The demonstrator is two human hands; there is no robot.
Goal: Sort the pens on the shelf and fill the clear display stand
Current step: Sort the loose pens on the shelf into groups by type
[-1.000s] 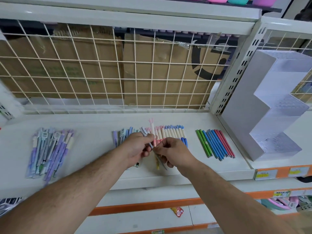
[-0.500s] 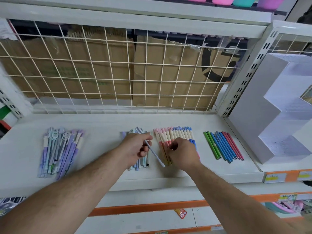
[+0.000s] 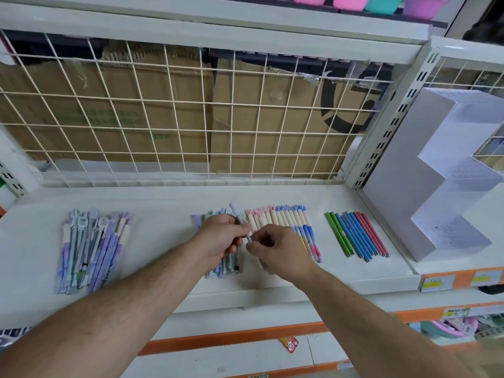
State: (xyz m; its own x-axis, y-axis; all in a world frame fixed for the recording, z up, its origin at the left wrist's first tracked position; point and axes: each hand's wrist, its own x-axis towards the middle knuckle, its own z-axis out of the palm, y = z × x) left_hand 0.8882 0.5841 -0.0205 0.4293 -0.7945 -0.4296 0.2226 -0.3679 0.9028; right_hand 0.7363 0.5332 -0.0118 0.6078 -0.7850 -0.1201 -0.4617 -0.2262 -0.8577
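White shelf (image 3: 163, 211) bears sorted pen groups (image 3: 354, 233); left hand (image 3: 221, 236) curls round a stray pen (image 3: 235, 212), right hand (image 3: 283, 252) pinches its end, seemingly to file it.

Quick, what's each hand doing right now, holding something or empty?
Left hand: grips a pale blue pen.
Right hand: fingers curled, apparently pinching the same pen's lower end.
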